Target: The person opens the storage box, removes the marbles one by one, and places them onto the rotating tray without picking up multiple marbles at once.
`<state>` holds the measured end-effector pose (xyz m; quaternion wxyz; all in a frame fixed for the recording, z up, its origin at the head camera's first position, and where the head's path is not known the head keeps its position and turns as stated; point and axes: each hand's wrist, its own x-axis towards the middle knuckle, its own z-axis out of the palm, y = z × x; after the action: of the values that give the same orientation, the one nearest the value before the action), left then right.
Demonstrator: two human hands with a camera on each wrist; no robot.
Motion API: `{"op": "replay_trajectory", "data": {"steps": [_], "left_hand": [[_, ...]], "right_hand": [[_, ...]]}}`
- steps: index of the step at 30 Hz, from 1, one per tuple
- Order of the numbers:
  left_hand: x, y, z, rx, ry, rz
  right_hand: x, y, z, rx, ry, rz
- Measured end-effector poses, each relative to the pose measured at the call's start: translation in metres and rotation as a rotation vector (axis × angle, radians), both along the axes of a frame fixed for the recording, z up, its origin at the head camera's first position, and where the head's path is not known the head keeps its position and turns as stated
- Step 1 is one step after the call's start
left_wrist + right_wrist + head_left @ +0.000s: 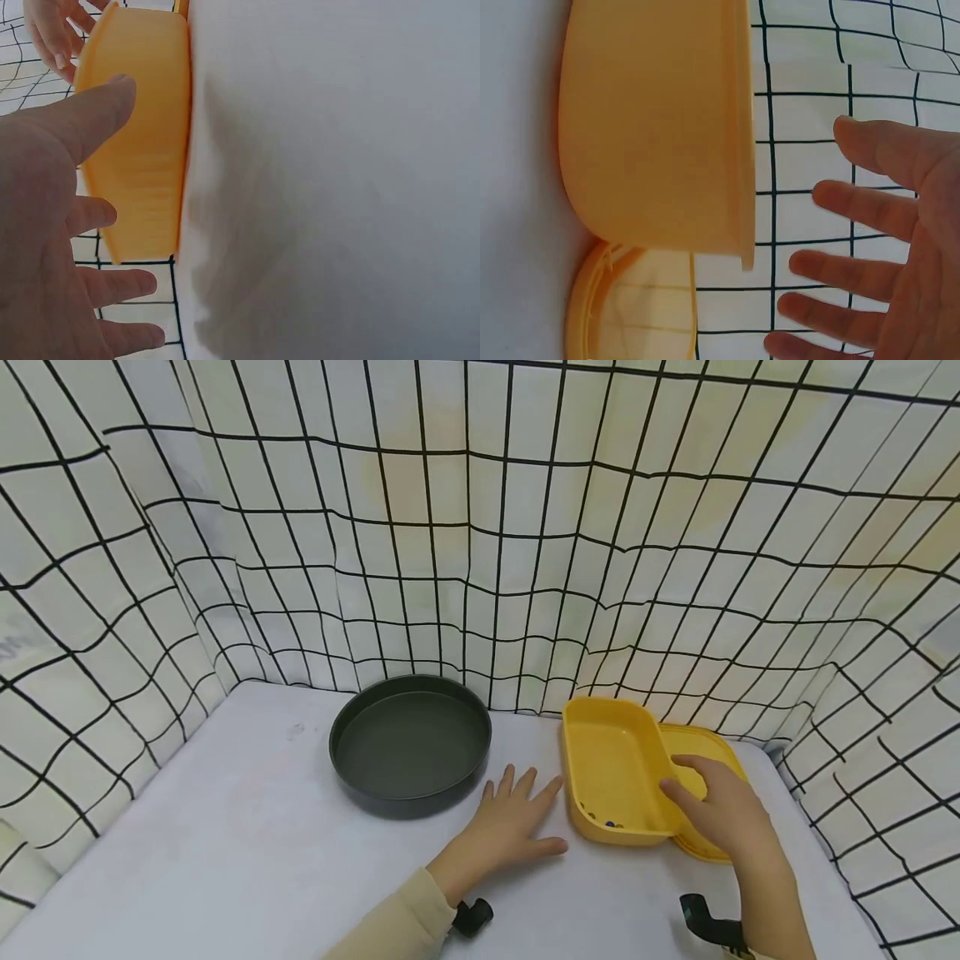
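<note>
A yellow rectangular plastic container [611,756] with rounded corners stands on the white table. A few tiny dark pieces [610,824] lie in its near end, one of them blue; they are too small to identify. My left hand [504,828] is just left of the container, fingers spread and holding nothing. In the left wrist view its thumb [112,109] overlaps the container wall; contact cannot be told. My right hand [723,806] hovers at the container's right side, above a yellow lid [708,745], with extended fingers apart from the wall in the right wrist view.
A round dark grey pan [408,747] stands left of the container, near the back of the table [225,827]. The lid lies partly under the container's right side. Black netting [465,535] over a pale backing encloses the back and both sides.
</note>
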<state>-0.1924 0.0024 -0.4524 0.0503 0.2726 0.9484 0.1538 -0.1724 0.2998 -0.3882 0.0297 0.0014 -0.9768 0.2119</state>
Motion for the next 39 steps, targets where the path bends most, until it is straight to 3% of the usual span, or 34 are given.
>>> {"op": "replay_trajectory", "data": {"steps": [4,9,19,24,29,39], "left_hand": [[0.009,-0.027,0.008,0.003,0.058,-0.065],[0.026,-0.059,0.014,0.05,0.102,-0.14],[0.046,-0.115,0.027,0.205,0.199,-0.169],[0.047,-0.133,0.035,0.244,0.252,-0.252],[0.043,-0.147,0.042,0.273,0.322,-0.308],[0.025,-0.177,0.054,0.266,0.498,-0.277]], "right_hand": [[-0.003,-0.013,-0.001,-0.034,0.045,0.042],[-0.008,-0.023,0.0,-0.085,0.041,0.068],[-0.024,-0.041,0.017,-0.146,-0.005,0.122],[-0.029,-0.046,0.026,-0.219,-0.043,0.128],[-0.029,-0.053,0.016,-0.245,-0.037,0.107],[-0.034,-0.064,0.007,-0.182,-0.009,0.145]]}}
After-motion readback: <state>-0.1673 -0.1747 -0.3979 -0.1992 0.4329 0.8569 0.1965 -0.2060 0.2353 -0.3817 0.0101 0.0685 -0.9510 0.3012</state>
